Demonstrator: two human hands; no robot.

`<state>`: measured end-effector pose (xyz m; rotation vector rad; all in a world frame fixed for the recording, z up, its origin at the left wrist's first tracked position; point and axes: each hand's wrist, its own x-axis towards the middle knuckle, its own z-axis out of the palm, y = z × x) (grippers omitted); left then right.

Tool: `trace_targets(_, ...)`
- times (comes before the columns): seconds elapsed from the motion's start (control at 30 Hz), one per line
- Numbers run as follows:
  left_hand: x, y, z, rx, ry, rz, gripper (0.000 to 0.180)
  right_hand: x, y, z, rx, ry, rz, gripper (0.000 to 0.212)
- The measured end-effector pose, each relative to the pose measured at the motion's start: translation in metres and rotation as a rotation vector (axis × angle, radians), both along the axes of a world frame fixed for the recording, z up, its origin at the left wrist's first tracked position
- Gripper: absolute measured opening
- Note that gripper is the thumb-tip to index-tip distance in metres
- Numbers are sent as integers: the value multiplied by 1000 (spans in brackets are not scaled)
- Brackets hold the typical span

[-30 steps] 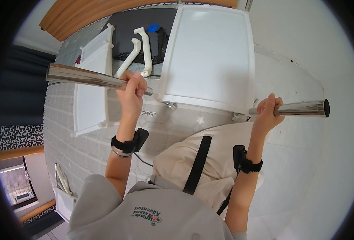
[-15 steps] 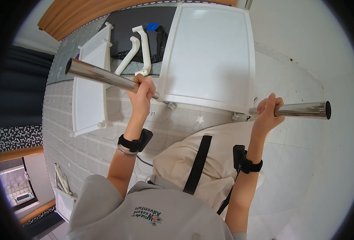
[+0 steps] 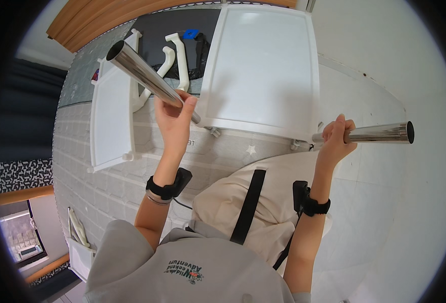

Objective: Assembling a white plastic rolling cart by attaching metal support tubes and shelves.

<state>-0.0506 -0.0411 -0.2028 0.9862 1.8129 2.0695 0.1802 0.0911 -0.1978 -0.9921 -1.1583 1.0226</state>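
My left hand is closed around the lower part of a shiny metal tube, whose dark open end tilts up and to the left. The tube's lower end meets the near left corner of a white rectangular shelf panel. On the other side, my right hand grips a second metal tube, pointing out to the right from the panel's near right corner. Casters show beneath the panel's near edge. How the tubes join the corners is partly hidden by my hands.
A second white panel with corner sockets stands tilted at the left. Two curved white plastic handles lie on a dark mat near a black plastic bag. A quilted grey mat covers the floor; a pale wall rises at the right.
The left tube's free end has swung upward and right, and my left hand's grip has turned with it. My right hand and its tube have hardly moved.
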Motion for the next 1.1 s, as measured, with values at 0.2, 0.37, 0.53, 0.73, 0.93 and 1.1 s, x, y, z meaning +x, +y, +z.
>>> trace_targets(0.2,4,2,10,-62,-66,93,10,-2,0,0,7,-19,-33,31)
trace_targets(0.37,13,10,7,103,-149,73,19,-2,1,-2,24,-24,-28,32)
trace_targets(0.53,-4,10,3,113,-247,16,28,-5,0,0,36,-18,-25,32)
trace_targets(0.73,-26,-1,1,146,-377,-274,29,-4,0,-2,23,-1,-29,31)
trace_targets(0.93,-11,5,8,94,-269,-131,24,-4,1,1,-13,49,-35,32)
trace_targets(1.1,14,12,15,23,-89,328,22,-1,0,3,-44,18,-13,31)
